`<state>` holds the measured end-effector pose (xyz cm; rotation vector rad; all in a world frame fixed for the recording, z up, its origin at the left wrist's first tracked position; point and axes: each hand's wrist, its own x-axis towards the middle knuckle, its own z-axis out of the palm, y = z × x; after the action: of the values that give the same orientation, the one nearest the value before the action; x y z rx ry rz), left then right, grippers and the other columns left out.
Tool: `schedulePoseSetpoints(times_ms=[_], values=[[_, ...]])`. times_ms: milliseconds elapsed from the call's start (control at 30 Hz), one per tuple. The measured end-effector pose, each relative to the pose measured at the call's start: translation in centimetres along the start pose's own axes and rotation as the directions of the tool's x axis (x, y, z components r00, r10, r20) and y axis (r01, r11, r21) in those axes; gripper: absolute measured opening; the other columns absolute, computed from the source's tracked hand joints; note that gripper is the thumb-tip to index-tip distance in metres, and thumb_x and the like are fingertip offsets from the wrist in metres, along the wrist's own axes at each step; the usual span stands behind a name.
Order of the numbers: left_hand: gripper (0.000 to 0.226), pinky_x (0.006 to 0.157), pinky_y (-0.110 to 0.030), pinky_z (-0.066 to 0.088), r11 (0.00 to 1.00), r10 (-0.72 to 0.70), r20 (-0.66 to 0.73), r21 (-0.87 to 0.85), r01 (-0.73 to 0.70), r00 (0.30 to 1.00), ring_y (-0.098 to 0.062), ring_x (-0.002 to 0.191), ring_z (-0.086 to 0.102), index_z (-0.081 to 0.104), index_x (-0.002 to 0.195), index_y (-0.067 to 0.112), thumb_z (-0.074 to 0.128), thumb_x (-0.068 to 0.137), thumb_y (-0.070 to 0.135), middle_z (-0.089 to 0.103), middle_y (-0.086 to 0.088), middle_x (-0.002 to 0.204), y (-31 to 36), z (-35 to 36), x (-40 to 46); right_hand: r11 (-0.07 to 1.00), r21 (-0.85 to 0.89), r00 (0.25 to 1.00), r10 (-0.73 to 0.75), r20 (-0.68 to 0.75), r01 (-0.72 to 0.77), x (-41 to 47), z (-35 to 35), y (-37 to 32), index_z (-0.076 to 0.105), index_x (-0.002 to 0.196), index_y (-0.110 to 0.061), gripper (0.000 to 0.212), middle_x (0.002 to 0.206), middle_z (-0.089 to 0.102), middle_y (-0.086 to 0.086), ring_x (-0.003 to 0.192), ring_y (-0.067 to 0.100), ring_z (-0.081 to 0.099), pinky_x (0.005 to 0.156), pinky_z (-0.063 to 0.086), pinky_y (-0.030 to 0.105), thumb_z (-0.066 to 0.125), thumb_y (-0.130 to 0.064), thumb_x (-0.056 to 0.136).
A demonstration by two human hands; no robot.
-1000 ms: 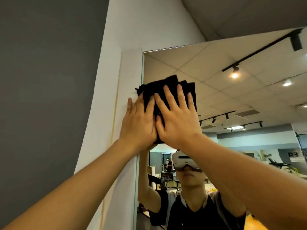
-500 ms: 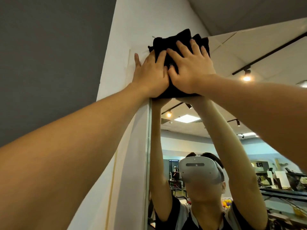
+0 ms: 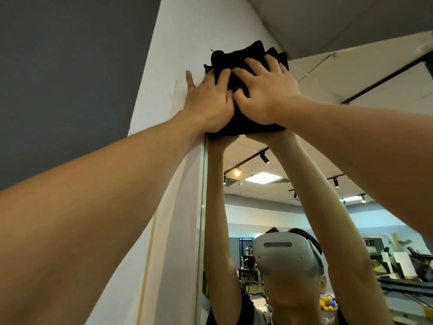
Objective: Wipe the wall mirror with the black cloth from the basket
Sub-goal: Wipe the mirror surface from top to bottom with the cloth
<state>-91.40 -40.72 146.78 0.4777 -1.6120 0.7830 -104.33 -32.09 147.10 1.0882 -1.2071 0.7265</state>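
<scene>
A folded black cloth (image 3: pixel 236 58) is pressed flat against the top left corner of the wall mirror (image 3: pixel 365 73). My left hand (image 3: pixel 208 99) lies on the cloth's left part, its outer fingers spilling onto the white wall beside the mirror. My right hand (image 3: pixel 264 90) presses on the cloth's right part, fingers spread. Both arms reach up high. The mirror's left edge runs down below the cloth, and the glass reflects a person with raised arms and a white headset. The basket is out of view.
A white wall strip (image 3: pixel 178 160) borders the mirror on the left, with a dark grey wall (image 3: pixel 65 78) further left. The ceiling (image 3: pixel 339 17) meets the mirror's top edge. The reflection shows track lights and gym equipment.
Both hands have pushed the cloth upward along the mirror's left side, from partway below the top edge into the top left corner. Over the last half second they barely shifted.
</scene>
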Motion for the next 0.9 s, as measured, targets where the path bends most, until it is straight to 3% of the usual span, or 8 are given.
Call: schedulePoseSetpoints(times_ms=[100, 267, 333, 467, 700, 900], values=[[0.049, 0.124, -0.059, 0.000, 0.999, 0.016, -0.001, -0.035, -0.016, 1.000, -0.038, 0.143, 0.035, 0.027, 0.153, 0.015, 0.030, 0.106, 0.028, 0.038, -0.023, 0.152, 0.5, 0.0, 0.0, 1.000, -0.005, 1.000, 0.004, 0.004, -0.004, -0.2, -0.2, 0.4, 0.030, 0.157, -0.039, 0.061, 0.168, 0.022, -0.001, 0.155, 0.033, 0.009, 0.127, 0.009, 0.052, 0.028, -0.056, 0.099], [0.051, 0.118, -0.050, 0.027, 0.992, 0.012, 0.012, -0.125, -0.011, 1.000, -0.043, 0.142, 0.032, 0.026, 0.155, 0.017, 0.034, 0.107, 0.033, 0.031, -0.022, 0.157, 1.8, 0.1, 0.1, 1.000, -0.008, 1.000, 0.022, 0.011, -0.022, -0.8, -0.9, 1.2, 0.029, 0.158, -0.038, 0.059, 0.169, 0.021, 0.000, 0.156, 0.032, 0.008, 0.127, 0.008, 0.051, 0.028, -0.052, 0.100], [0.054, 0.119, -0.049, 0.023, 0.991, 0.012, 0.003, -0.131, -0.011, 1.000, -0.042, 0.143, 0.032, 0.024, 0.157, 0.019, 0.033, 0.108, 0.037, 0.027, -0.021, 0.160, 2.8, 0.3, 0.4, 0.999, -0.014, 0.999, 0.037, 0.012, -0.037, -1.2, -1.4, 2.1, 0.029, 0.158, -0.038, 0.058, 0.169, 0.020, 0.000, 0.156, 0.032, 0.008, 0.127, 0.008, 0.051, 0.028, -0.052, 0.101], [0.057, 0.126, -0.046, 0.001, 0.994, 0.027, -0.006, -0.107, -0.028, 1.000, -0.039, 0.153, 0.013, 0.017, 0.160, 0.014, 0.029, 0.109, 0.035, 0.020, -0.025, 0.163, 5.7, 0.6, 1.0, 0.998, -0.027, 0.998, 0.059, 0.022, -0.058, -2.2, -2.5, 4.3, 0.027, 0.158, -0.039, 0.057, 0.169, 0.018, -0.001, 0.156, 0.032, 0.006, 0.126, 0.010, 0.051, 0.029, -0.051, 0.102], [0.060, 0.125, -0.049, 0.019, 0.990, 0.039, -0.012, -0.134, -0.040, 0.999, -0.040, 0.152, 0.016, 0.017, 0.161, 0.010, 0.029, 0.108, 0.036, 0.015, -0.026, 0.164, 12.1, 1.5, 2.3, 0.998, -0.017, 0.997, 0.063, 0.050, -0.062, -4.1, -4.9, 10.0, 0.025, 0.159, -0.038, 0.055, 0.170, 0.015, -0.001, 0.157, 0.031, 0.004, 0.127, 0.010, 0.051, 0.028, -0.046, 0.105], [0.059, 0.125, -0.049, 0.017, 0.991, 0.027, -0.022, -0.134, -0.030, 0.999, -0.042, 0.151, 0.016, 0.017, 0.161, 0.012, 0.028, 0.107, 0.033, 0.015, -0.026, 0.164, 19.4, 2.1, 3.6, 0.998, -0.020, 0.996, 0.063, 0.067, -0.062, -6.0, -7.3, 16.6, 0.024, 0.159, -0.036, 0.056, 0.170, 0.014, -0.001, 0.157, 0.029, 0.003, 0.127, 0.011, 0.049, 0.028, -0.044, 0.104]])
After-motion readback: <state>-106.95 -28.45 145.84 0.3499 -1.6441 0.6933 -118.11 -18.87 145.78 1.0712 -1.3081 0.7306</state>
